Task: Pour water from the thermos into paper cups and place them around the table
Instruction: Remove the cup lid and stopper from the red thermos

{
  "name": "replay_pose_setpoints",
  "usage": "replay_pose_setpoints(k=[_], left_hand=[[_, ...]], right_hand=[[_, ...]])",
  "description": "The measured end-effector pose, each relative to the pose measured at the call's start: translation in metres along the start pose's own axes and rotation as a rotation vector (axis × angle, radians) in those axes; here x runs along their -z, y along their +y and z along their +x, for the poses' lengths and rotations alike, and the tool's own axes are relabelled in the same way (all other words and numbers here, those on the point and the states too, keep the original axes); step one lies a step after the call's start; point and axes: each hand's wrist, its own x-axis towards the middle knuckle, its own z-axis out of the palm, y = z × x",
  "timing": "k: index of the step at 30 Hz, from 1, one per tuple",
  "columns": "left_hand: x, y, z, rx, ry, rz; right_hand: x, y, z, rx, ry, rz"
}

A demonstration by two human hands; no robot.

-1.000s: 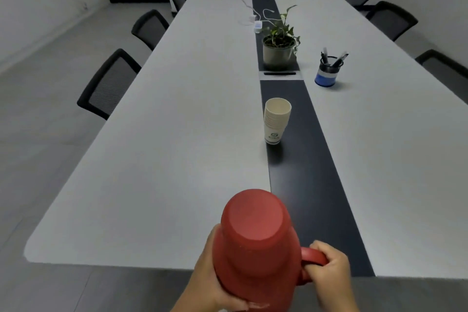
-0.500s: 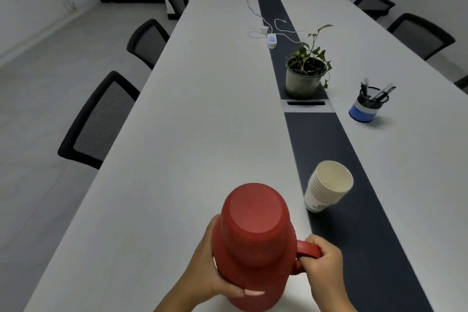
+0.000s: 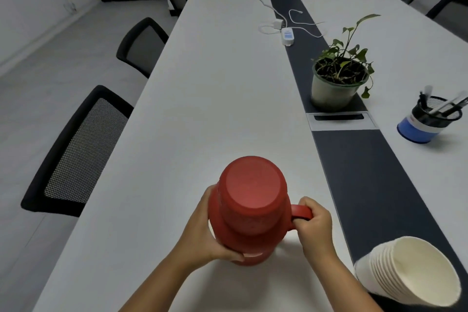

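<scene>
The red thermos (image 3: 250, 200) stands upright with its cap on, over the white table (image 3: 202, 109) near its front end. My left hand (image 3: 207, 230) wraps round the left side of its body. My right hand (image 3: 315, 225) grips its red handle on the right. A stack of several white paper cups (image 3: 410, 276) stands on the dark centre strip at the lower right, just right of my right forearm. The thermos base is hidden, so whether it touches the table cannot be told.
A potted plant (image 3: 336, 78) and a blue pen holder (image 3: 430, 121) stand further along on the right. A white power strip (image 3: 288, 36) with cables lies beyond. Black mesh chairs (image 3: 81, 149) line the left edge, and more chairs stand at the far right.
I have moved forward along the table carrying the thermos. The cup stack, plant and pen holder have come much nearer, and the cups now sit at my right.
</scene>
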Motion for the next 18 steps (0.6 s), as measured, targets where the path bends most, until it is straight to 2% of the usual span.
replay_pose_setpoints(k=[7, 11, 14, 16, 18], left_hand=[[0.002, -0.010, 0.032, 0.029, 0.024, -0.036], [0.000, -0.005, 0.034, 0.056, 0.031, -0.085], [-0.001, -0.007, 0.023, 0.082, 0.045, -0.090], [0.001, -0.002, 0.021, 0.082, 0.049, -0.101], [0.004, 0.008, 0.024, 0.059, 0.050, -0.096]], right_hand=[[-0.011, -0.002, 0.038, 0.090, 0.030, -0.086], [-0.010, -0.005, 0.047, 0.099, -0.009, -0.223], [-0.003, -0.012, 0.034, 0.137, -0.071, -0.414], [0.000, -0.022, 0.020, 0.220, -0.106, -0.488], [-0.002, -0.049, 0.005, 0.345, -0.111, -0.461]])
